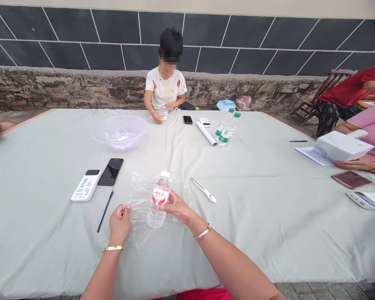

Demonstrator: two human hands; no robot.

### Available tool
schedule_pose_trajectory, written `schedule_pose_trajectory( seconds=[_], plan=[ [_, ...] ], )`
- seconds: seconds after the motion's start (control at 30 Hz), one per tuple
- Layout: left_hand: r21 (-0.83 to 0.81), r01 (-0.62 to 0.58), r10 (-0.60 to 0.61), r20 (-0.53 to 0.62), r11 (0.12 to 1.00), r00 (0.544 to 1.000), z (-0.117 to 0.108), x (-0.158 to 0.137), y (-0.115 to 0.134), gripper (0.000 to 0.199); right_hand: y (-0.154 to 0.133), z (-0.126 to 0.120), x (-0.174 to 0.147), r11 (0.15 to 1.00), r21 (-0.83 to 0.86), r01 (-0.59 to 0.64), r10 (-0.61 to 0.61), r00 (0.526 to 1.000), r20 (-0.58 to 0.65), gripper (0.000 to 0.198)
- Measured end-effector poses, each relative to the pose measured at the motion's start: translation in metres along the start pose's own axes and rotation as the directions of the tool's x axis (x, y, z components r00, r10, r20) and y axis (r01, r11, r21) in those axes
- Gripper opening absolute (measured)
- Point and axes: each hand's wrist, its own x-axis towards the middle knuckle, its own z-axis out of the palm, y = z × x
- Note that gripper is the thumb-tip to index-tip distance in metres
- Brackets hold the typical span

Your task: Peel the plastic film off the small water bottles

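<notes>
My right hand grips a small clear water bottle with a red label and white cap, held upright over a crinkled sheet of clear plastic film on the grey-green tablecloth. My left hand pinches the left edge of that film. A gold bangle sits on my left wrist, a silver one on my right.
A white power bank, black phone and black cable lie to the left; a white cutter to the right. Farther off: a clear bowl, two green-capped bottles, a paper roll. A person sits opposite; others at right.
</notes>
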Motion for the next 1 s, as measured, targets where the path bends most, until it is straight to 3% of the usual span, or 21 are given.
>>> schedule_pose_trajectory(
  seconds=[0.1,0.2,0.27,0.37,0.47,0.6,0.7,0.8,0.9,0.97,1.0],
  plan=[
    [0.146,-0.025,0.031,-0.042,0.989,0.999,-0.018,0.002,-0.008,0.035,-0.009,-0.020,-0.007,0.995,-0.010,0.100,-0.100,0.995,-0.001,0.074],
    [0.213,-0.002,0.013,-0.047,0.977,0.999,-0.035,0.000,-0.014,0.030,-0.014,-0.044,-0.001,0.963,-0.164,0.212,-0.241,0.953,-0.185,0.073],
    [0.240,-0.004,0.014,-0.039,0.971,0.999,-0.042,-0.002,-0.015,0.030,-0.015,-0.061,0.013,0.913,-0.320,0.253,-0.364,0.860,-0.359,0.076],
    [0.265,-0.094,0.097,0.001,0.960,0.995,-0.043,-0.008,-0.011,0.035,-0.021,-0.084,0.042,0.815,-0.552,0.177,-0.508,0.677,-0.533,0.080],
    [0.270,-0.246,0.237,0.065,0.931,0.969,-0.037,-0.016,-0.005,0.034,-0.028,-0.100,0.066,0.754,-0.655,0.044,-0.552,0.582,-0.597,0.080],
    [0.426,-0.327,0.355,0.015,0.844,0.935,-0.031,-0.026,-0.001,0.036,-0.032,-0.107,0.077,0.708,-0.706,0.005,-0.576,0.582,-0.574,0.080],
    [0.595,-0.386,0.502,-0.036,0.706,0.864,-0.034,-0.028,-0.003,0.034,-0.031,-0.107,0.076,0.653,-0.757,-0.003,-0.594,0.618,-0.515,0.072],
    [0.655,-0.510,0.595,0.114,0.557,0.795,-0.043,-0.022,-0.004,0.028,-0.031,-0.107,0.071,0.645,-0.763,-0.036,-0.572,0.639,-0.514,0.070],
    [0.636,-0.560,0.488,0.311,0.531,0.816,-0.052,-0.012,-0.002,0.022,-0.030,-0.102,0.053,0.627,-0.775,-0.078,-0.601,0.584,-0.545,0.066],
    [0.602,-0.521,0.331,0.405,0.606,0.852,-0.056,-0.006,0.001,0.018,-0.027,-0.087,0.034,0.532,-0.846,-0.047,-0.700,0.538,-0.470,0.053],
    [0.579,-0.487,0.254,0.438,0.654,0.863,-0.058,-0.005,0.003,0.016,-0.025,-0.076,0.024,0.447,-0.895,-0.006,-0.747,0.548,-0.377,0.048]
  ],
)
